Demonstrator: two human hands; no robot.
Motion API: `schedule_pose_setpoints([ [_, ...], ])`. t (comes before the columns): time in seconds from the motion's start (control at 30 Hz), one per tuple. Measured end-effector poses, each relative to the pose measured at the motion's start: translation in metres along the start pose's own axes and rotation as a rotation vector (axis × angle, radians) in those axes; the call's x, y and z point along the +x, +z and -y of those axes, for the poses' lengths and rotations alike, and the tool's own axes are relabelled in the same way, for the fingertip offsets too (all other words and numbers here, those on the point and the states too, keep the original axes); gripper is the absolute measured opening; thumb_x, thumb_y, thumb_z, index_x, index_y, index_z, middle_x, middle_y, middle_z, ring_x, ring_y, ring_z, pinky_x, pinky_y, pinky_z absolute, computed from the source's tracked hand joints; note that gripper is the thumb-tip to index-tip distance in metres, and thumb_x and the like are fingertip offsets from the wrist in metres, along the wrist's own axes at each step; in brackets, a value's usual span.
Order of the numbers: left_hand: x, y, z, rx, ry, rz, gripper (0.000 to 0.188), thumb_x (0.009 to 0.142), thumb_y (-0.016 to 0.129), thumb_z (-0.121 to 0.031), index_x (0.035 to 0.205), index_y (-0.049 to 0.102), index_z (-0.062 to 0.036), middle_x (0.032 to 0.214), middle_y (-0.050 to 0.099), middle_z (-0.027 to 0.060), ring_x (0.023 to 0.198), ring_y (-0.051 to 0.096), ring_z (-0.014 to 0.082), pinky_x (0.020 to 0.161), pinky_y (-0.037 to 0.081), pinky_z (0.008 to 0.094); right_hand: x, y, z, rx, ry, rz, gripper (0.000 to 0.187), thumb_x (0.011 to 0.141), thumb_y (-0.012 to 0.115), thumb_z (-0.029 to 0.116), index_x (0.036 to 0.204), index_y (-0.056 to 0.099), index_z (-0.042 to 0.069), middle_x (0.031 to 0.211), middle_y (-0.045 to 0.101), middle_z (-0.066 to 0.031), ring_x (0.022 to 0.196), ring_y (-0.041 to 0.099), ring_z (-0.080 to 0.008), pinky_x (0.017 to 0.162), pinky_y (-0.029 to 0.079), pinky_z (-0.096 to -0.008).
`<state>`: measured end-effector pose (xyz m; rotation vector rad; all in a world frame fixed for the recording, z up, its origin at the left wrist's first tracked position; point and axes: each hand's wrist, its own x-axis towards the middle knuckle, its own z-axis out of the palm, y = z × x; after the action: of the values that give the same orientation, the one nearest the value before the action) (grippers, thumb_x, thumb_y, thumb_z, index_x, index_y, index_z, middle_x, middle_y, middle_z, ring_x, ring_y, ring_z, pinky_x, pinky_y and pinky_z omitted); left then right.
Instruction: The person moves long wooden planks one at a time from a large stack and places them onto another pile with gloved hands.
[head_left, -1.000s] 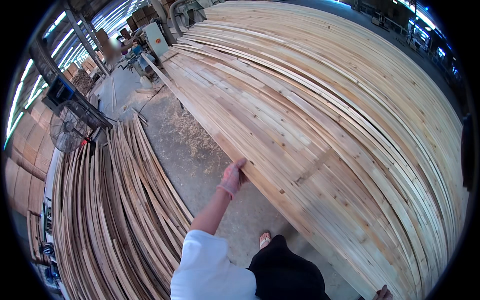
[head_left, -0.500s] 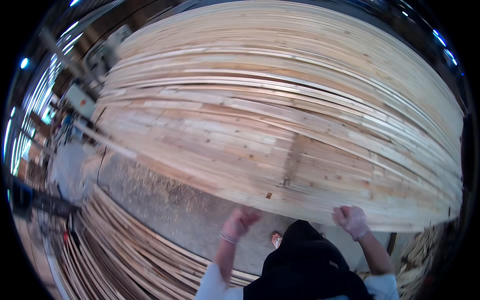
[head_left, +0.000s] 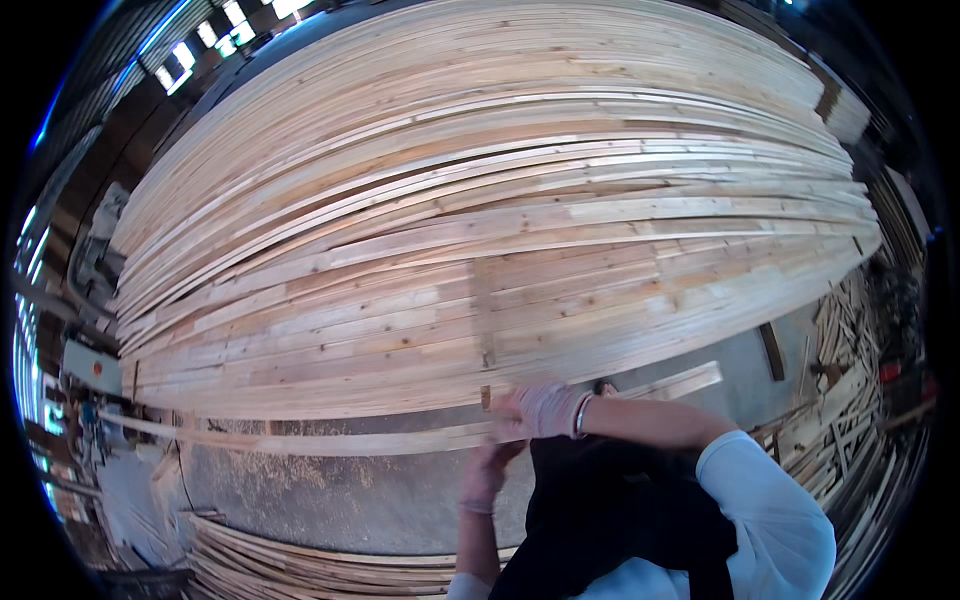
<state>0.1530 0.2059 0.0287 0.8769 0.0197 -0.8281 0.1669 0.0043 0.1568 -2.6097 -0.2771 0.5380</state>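
Observation:
A long, pale wooden strip (head_left: pixel 350 441) runs along the near side of a broad stack of boards (head_left: pixel 400 330), apart from its edge over much of its length. My left hand (head_left: pixel 487 474), in a thin pale glove, grips the strip from the near side with bent fingers. Reaching across my body, my gloved right hand (head_left: pixel 545 411) closes over the same strip just beside the left one. Its fingertips are slightly blurred. Past my right wrist the strip's right end (head_left: pixel 690 379) shows. A short dark crosspiece (head_left: pixel 483 310) lies across the near boards.
Long thin strips (head_left: pixel 300 565) lie in a pile behind me at lower left. Sawdust covers part of the concrete floor (head_left: pixel 310 490). Scrap wood (head_left: pixel 840 370) is heaped at right. A pale machine box (head_left: pixel 92 368) stands beyond the stack's left end.
My view has swung to the right. Both hands, formerly wide apart, are now close together on the strip, the right one having come across leftward. The strip now stands away from the stack's edge.

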Motion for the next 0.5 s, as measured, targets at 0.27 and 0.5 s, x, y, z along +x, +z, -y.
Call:
schedule_pose_setpoints([
  [0.27,-0.031,-0.075,-0.045,-0.406,0.33,-0.213,0.052,0.085,0.062,-0.051,0.117,0.057,-0.0106,0.09,0.064,0.0039,0.072,0.057,0.0134,0.082,0.055,0.0367,-0.096,-0.028,-0.125,-0.01,0.475,-0.034,0.049,0.09,0.045,0.054,0.108,0.064,0.013,0.094,0.068,-0.0156,0.093,0.064,-0.0342,0.082,0.049,-0.0436],
  [0.5,-0.023,-0.079,-0.071,-0.201,0.297,-0.478,0.039,0.087,0.065,-0.035,0.116,0.06,-0.0084,0.102,0.068,0.0041,0.083,0.065,0.0148,0.072,0.056,0.0272,-0.112,-0.088,-0.18,-0.203,0.654,-0.202,0.052,0.09,0.048,0.053,0.117,0.056,0.01,0.111,0.063,-0.0128,0.104,0.061,-0.0293,0.089,0.047,-0.043],
])
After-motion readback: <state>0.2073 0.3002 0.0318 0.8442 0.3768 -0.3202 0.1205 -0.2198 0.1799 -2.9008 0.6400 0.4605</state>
